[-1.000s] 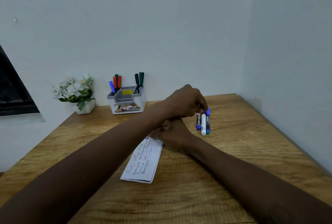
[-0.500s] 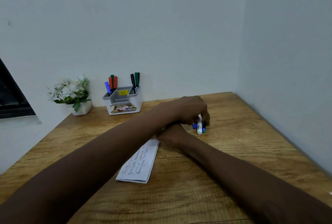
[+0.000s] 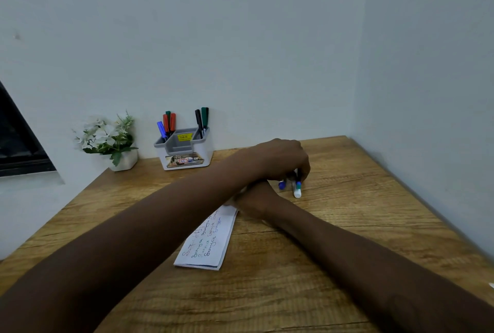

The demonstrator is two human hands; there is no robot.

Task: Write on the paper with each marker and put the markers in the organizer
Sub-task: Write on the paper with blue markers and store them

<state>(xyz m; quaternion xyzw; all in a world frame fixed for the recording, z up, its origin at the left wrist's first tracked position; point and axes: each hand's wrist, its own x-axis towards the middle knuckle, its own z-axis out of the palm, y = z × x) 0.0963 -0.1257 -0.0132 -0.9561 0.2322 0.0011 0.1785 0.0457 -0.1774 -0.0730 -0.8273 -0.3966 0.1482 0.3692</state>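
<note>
Three markers lie side by side on the wooden desk: a blue-ended one (image 3: 282,185), a white one (image 3: 297,193) and a green-ended one (image 3: 298,184). My left hand (image 3: 280,159) reaches across from the left, its fingers curled down around their far halves, which it hides. My right hand (image 3: 254,199) rests on the top end of the folded paper (image 3: 211,241), which carries coloured handwriting; its fingers are hidden under my left forearm. The grey-and-white organizer (image 3: 184,153) stands by the back wall with several markers upright in it.
A small white pot of white flowers (image 3: 107,140) stands left of the organizer. A dark window frame (image 3: 18,142) is on the far left. Walls close the desk at the back and on the right.
My left hand has come down from the markers' far tips onto them, so only their near ends show. My right hand has stayed on the paper.
</note>
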